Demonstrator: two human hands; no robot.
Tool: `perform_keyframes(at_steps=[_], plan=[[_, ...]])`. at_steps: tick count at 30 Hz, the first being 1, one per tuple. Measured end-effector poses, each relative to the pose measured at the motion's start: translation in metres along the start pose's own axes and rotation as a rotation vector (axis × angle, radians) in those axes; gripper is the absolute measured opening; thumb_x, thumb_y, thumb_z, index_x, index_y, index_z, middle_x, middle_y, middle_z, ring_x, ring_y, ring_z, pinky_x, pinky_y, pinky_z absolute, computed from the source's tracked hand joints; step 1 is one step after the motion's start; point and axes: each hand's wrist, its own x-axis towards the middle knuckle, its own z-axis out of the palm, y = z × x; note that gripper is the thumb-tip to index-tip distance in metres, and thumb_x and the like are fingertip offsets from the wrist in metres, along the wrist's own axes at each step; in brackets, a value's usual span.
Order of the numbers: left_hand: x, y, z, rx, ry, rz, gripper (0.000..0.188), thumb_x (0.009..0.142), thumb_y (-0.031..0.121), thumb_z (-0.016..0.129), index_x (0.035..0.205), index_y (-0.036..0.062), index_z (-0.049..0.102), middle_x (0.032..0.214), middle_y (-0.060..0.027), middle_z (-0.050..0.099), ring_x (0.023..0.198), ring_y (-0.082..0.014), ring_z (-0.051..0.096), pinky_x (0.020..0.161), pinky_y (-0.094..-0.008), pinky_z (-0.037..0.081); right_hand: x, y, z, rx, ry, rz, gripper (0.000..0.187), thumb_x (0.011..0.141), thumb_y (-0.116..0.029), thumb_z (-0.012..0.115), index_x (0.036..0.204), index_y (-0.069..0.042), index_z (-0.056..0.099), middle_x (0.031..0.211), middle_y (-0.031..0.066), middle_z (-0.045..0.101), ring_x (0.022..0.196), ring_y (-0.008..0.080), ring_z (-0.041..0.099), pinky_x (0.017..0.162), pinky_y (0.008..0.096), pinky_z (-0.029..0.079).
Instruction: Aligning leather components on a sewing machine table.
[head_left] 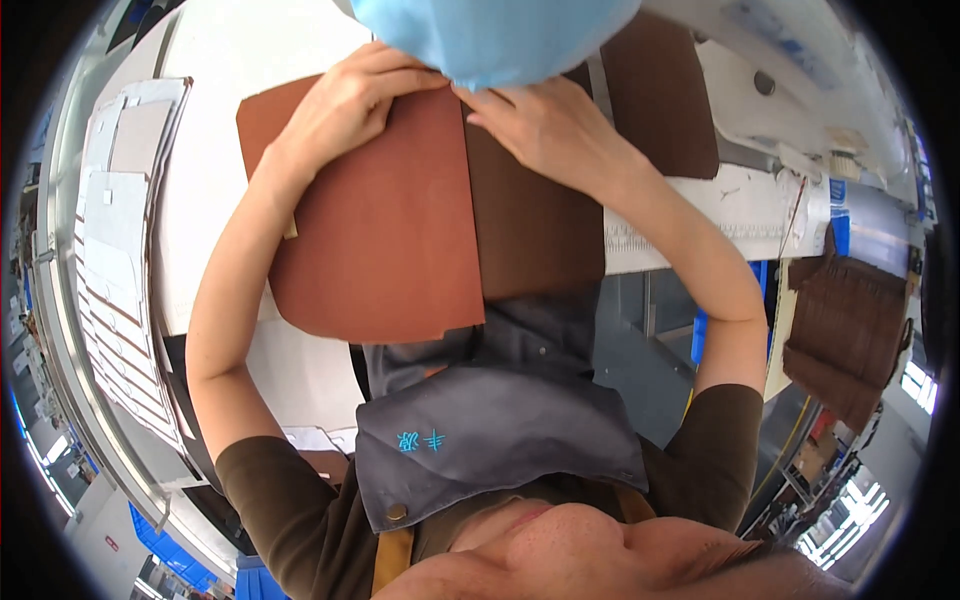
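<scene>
A reddish-brown leather-like panel (385,230) with rounded corners lies in front of me, its near end reaching past the table edge over my lap. Along its right side runs a straight edge against a dark brown panel (535,220). My left hand (360,100) bends over the far part of the reddish panel, fingers closed together at the edge where the two panels meet. From the other side my right hand (550,130) presses the dark panel, its fingertips at that same edge. A light-blue rounded thing (500,35) partly hides both hands' fingertips.
White machine table (690,220) with a ruler strip; another dark brown panel (660,100) lies at the far right. Stacked pale grey pieces (115,250) stand at the left. Dark brown pieces (850,330) hang at the right. A blue crate (170,545) is at lower left.
</scene>
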Motion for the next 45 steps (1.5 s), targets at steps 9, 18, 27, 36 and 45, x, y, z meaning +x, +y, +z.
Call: perform_keyframes(at_steps=[9,18,27,36,45], plan=[[-0.066,0.139,0.003,-0.153,-0.110,-0.089,0.033,0.072,0.008,0.071,0.104,0.0006,0.066,0.113,-0.0134,0.064,0.112,-0.0302,0.059,0.094,-0.0404,0.050,-0.097,-0.117,-0.018,0.076,-0.064,0.089,0.044,0.075,-0.030,0.070,0.109,-0.002,0.062,0.120,0.0128,0.056,0.117,0.0282,0.053,0.102,0.0401,0.041],[-0.107,0.166,0.014,0.073,0.089,-0.006,0.021,0.070,0.007,0.067,0.092,0.0071,0.068,0.098,-0.0055,0.067,0.101,-0.0237,0.064,0.079,-0.0325,0.058,-0.104,-0.128,0.012,-0.043,0.431,-0.109,0.009,0.076,-0.011,0.065,0.083,-0.006,0.064,0.085,0.0048,0.064,0.082,0.0200,0.064,0.076,0.0334,0.051],[-0.103,0.166,0.010,0.048,0.098,-0.015,0.021,0.068,0.006,0.068,0.089,0.0075,0.068,0.095,-0.0043,0.067,0.097,-0.0239,0.066,0.074,-0.0331,0.059,-0.102,-0.126,0.003,0.005,0.467,-0.157,0.007,0.073,-0.007,0.066,0.080,-0.004,0.065,0.083,0.0052,0.065,0.080,0.0181,0.064,0.074,0.0314,0.051],[-0.099,0.163,0.014,0.107,0.159,0.067,0.018,0.068,0.008,0.069,0.086,0.0071,0.068,0.093,-0.0034,0.068,0.093,-0.0242,0.066,0.072,-0.0317,0.058,-0.098,-0.122,-0.001,0.051,0.434,-0.139,0.009,0.073,-0.009,0.066,0.082,-0.005,0.066,0.085,0.0046,0.066,0.081,0.0185,0.064,0.075,0.0314,0.051],[-0.039,0.098,-0.001,-0.058,0.054,-0.091,0.029,0.075,0.013,0.070,0.103,0.0044,0.066,0.114,-0.0118,0.063,0.110,-0.0298,0.059,0.092,-0.0395,0.050,-0.086,-0.115,-0.015,0.087,0.205,-0.330,0.014,0.072,-0.009,0.063,0.083,0.000,0.066,0.091,0.0119,0.067,0.089,0.0226,0.065,0.076,0.0326,0.054]])
